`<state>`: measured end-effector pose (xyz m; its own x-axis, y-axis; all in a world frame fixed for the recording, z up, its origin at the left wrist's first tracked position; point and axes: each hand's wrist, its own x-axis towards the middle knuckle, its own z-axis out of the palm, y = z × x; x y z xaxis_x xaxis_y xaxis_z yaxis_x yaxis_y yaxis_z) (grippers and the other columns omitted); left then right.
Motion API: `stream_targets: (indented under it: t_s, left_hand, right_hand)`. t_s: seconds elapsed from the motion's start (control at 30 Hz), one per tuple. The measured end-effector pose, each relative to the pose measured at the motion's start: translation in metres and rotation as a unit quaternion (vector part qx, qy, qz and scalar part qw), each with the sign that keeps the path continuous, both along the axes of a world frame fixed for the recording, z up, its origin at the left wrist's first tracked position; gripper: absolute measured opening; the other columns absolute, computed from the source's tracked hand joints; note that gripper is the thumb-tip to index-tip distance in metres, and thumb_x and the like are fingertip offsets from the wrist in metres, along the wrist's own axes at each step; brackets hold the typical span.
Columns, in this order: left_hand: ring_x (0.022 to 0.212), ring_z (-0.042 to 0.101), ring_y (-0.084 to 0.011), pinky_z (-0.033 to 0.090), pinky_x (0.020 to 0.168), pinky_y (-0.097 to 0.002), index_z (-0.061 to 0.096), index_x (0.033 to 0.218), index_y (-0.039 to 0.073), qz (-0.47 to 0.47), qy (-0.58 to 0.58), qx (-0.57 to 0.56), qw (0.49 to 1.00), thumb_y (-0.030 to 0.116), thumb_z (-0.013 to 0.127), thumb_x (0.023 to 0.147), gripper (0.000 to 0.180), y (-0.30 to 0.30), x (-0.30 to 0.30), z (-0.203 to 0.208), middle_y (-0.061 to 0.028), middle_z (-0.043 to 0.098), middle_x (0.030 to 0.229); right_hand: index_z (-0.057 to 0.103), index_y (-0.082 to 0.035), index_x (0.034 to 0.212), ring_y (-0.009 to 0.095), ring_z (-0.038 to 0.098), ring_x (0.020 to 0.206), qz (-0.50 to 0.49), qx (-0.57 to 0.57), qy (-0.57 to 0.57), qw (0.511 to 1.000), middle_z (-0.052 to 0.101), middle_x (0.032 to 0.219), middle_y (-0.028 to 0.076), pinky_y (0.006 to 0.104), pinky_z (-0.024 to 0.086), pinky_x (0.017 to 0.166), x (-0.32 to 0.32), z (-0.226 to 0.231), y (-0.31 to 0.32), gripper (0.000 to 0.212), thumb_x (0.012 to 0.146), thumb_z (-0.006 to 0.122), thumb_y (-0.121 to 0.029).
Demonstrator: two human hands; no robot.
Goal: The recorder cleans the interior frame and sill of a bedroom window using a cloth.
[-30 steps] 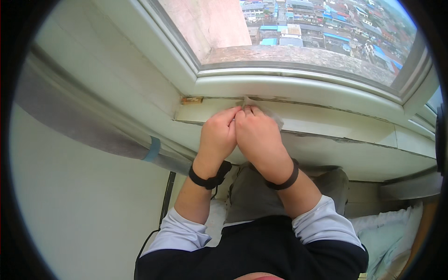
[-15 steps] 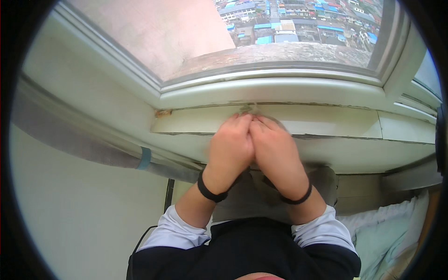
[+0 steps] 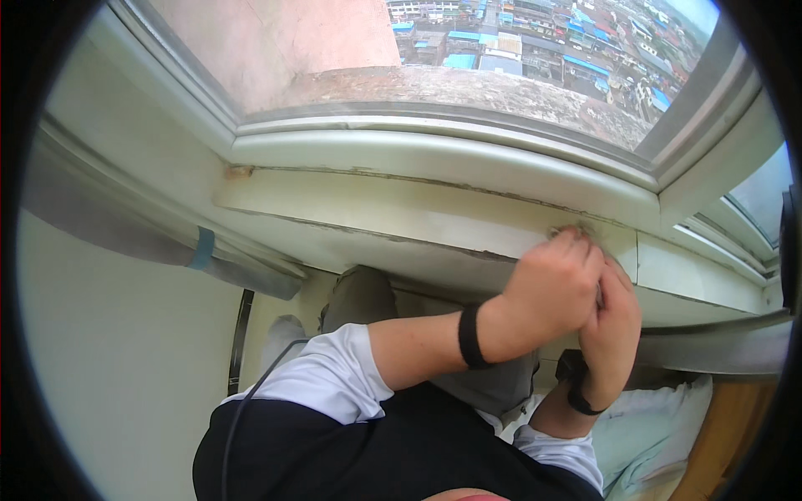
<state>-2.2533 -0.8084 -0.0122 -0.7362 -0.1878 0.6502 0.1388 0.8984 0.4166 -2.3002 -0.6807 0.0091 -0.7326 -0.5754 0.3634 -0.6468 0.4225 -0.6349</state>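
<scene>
My left hand (image 3: 551,280) and my right hand (image 3: 614,321) are pressed together over the right part of the windowsill (image 3: 376,210). Both are closed, with fingers curled toward the sill. A small pale, crumpled wad (image 3: 558,233) pokes out at their fingertips, against the sill's surface. Most of it is hidden by my fingers, and I cannot tell its material. The fingertips of my right hand are partly covered by my left hand. A black band circles each wrist.
The window frame (image 3: 434,153) runs behind the sill, with rooftops beyond the glass. A seam crosses the sill right of my hands. On the left hangs a gathered grey curtain (image 3: 125,225) with a blue tie (image 3: 203,248). Pale green bedding (image 3: 660,434) lies at lower right.
Both hands have moved right along the sill together, with the pale wad at their fingertips. The view and my body have turned, and my left forearm now reaches across.
</scene>
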Motion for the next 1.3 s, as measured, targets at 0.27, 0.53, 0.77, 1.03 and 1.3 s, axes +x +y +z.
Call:
stream_targets:
  t_s: [0.27,0.53,0.77,1.03,1.3]
  left_hand:
    - [0.103,0.071,-0.0316,0.060,0.087,-0.0357,0.068,0.098,-0.003,-0.047,0.033,0.010,0.998,0.013,0.065,0.082,0.023,0.001,-0.001,-0.006,-0.0168,0.073,0.102]
    - [0.096,0.069,-0.0263,0.058,0.080,-0.0332,0.069,0.096,0.002,-0.084,0.045,0.019,0.995,0.013,0.066,0.079,0.021,-0.037,0.020,-0.015,-0.0102,0.070,0.094]
    - [0.093,0.069,-0.0244,0.058,0.076,-0.0322,0.067,0.090,0.007,-0.067,0.045,0.065,0.995,0.012,0.066,0.080,0.012,-0.127,0.082,-0.014,-0.0063,0.068,0.089]
    - [0.088,0.072,-0.0278,0.060,0.074,-0.0363,0.068,0.089,0.008,0.035,-0.015,0.113,0.993,0.012,0.066,0.082,0.009,-0.278,0.213,0.000,-0.0097,0.072,0.089]
    - [0.096,0.076,-0.0358,0.061,0.078,-0.0404,0.077,0.107,0.007,0.220,-0.024,0.094,0.971,0.013,0.067,0.090,0.020,-0.377,0.309,0.001,-0.0161,0.078,0.105]
  right_hand:
    - [0.071,0.001,0.124,0.039,0.070,0.117,-0.045,0.009,0.039,0.998,0.072,0.129,0.021,0.0409,0.055,0.098,0.003,0.000,0.007,0.034,0.091,0.070,-0.009]
    - [0.070,0.001,0.121,0.045,0.068,0.103,-0.071,0.069,0.024,0.995,0.071,0.116,0.023,0.0438,0.057,0.087,0.040,0.020,-0.040,0.031,0.092,0.067,-0.010]
    - [0.069,0.000,0.108,0.046,0.067,0.094,-0.056,0.189,0.034,0.980,0.071,0.107,0.024,0.0480,0.055,0.079,0.093,0.031,-0.132,0.019,0.091,0.065,-0.010]
    - [0.065,0.001,0.113,0.040,0.069,0.108,0.152,0.149,0.149,0.966,0.072,0.116,0.021,0.0462,0.057,0.088,0.176,0.017,-0.288,0.027,0.088,0.063,-0.007]
    - [0.061,0.002,0.103,0.035,0.069,0.109,0.299,0.100,0.213,0.925,0.071,0.104,0.021,0.0394,0.059,0.085,0.241,0.002,-0.410,0.019,0.088,0.060,-0.010]
